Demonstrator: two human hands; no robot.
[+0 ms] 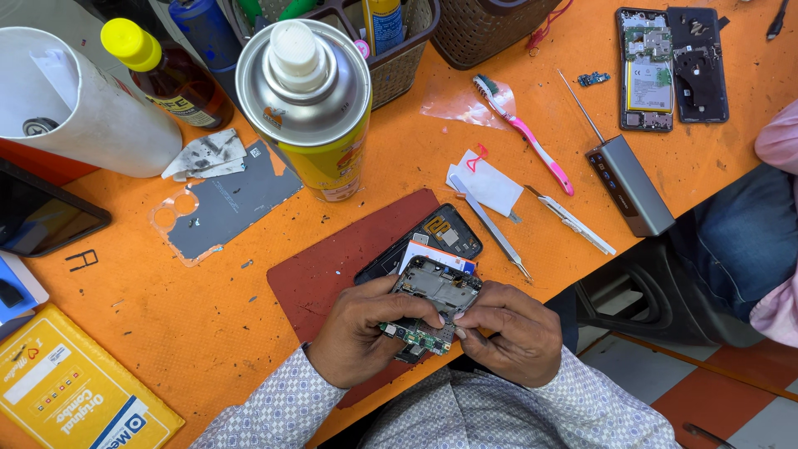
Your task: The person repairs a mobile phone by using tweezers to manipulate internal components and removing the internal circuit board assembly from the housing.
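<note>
Op: Both hands sit closest to me, at 6 o'clock. Left hand [362,333] is closed round the small grey-and-green phone circuit board w/ metal frame [432,299], thumb on top, fingers under. Right hand [511,333] is narrowed to a pinch on the board's lower right edge.

Spotter: Where's the board vs the rest?

Op: Lifted just above the open black phone body [436,237], which lies on the dark red rubber work mat [332,270]. Thin steel tweezers [490,229] lie at 2 o'clock of the phone, near it.

Spotter: Tips for handling?

Op: Judging by the grip, I'd keep holding by edges only, no pressure on components, and keep the board low over the mat. Can't tell if any flex cable joins board to body, so I'd tilt slowly, not pull. Big yellow spray can w/ silver dome top [312,104] at 11 o'clock stands well apart, no snag risk.
</note>
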